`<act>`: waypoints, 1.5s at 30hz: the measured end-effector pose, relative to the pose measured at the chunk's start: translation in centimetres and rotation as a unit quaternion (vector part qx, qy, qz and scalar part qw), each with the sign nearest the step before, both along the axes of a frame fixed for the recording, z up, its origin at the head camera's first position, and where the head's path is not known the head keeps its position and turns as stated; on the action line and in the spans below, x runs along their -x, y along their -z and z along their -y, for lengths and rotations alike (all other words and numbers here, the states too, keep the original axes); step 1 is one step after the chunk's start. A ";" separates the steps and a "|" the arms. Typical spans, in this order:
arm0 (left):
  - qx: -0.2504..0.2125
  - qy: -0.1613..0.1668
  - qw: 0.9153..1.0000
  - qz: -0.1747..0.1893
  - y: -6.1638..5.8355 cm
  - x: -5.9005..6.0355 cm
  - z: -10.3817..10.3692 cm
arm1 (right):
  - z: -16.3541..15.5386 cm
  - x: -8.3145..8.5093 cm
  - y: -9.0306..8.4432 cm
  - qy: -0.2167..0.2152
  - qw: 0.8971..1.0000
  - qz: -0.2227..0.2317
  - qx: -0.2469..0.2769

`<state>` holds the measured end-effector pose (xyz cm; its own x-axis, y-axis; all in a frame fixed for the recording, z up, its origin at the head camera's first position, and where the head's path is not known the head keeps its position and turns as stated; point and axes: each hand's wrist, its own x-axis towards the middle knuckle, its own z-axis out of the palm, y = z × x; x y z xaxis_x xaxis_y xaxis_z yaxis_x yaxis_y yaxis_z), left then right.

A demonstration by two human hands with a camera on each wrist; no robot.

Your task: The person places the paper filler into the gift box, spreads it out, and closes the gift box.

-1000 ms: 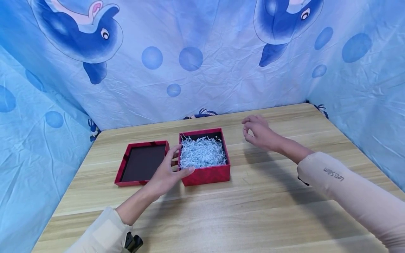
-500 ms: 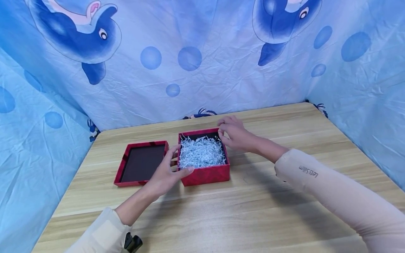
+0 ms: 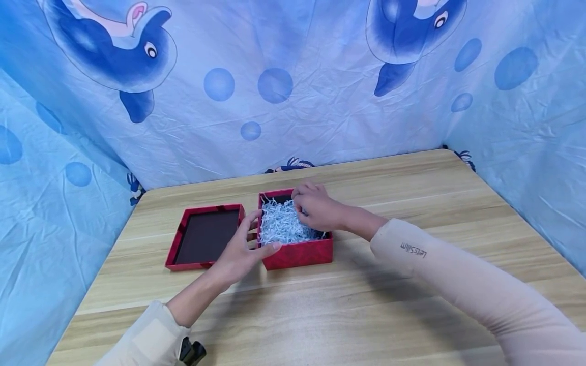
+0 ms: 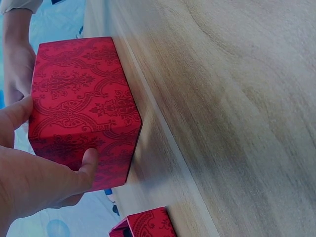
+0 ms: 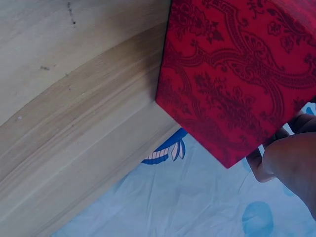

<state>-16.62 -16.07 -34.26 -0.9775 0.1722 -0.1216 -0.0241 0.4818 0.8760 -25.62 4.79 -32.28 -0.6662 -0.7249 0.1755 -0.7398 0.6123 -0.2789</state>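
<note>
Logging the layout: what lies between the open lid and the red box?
In the head view, the left hand fills the gap between the lid and the red box, gripping the box's near left corner.

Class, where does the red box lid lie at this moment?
In the head view the lid lies open-side up on the table, left of the red box, beside the left hand.

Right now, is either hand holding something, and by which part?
The left hand grips the red box at its near left corner. The right hand is in the shredded paper; whether it holds any cannot be told.
</note>
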 end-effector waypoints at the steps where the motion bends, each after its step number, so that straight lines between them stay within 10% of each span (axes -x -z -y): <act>1: -0.001 0.000 1.000 0.001 0.0 0.0 0.0 | 0.1 0.0 0.1 -0.001 1.000 -0.001 -0.003; 22: -0.007 0.006 1.000 0.002 0.2 0.1 0.2 | 0.8 -0.4 -0.2 -0.009 1.000 -0.009 0.028; 33: -0.015 0.014 1.000 -0.003 0.1 0.1 0.1 | 1.6 -0.9 0.0 -0.029 0.992 0.077 -0.094; 45: -0.011 0.013 1.000 -0.002 0.1 0.2 0.2 | 3.2 -0.4 0.6 -0.032 0.954 0.182 -0.235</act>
<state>-16.80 -16.25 -34.32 -0.9731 0.1998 -0.1145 -0.0091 0.4631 0.8863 -25.24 1.56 -32.84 -0.5730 -0.7080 -0.4128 -0.6862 0.6898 -0.2307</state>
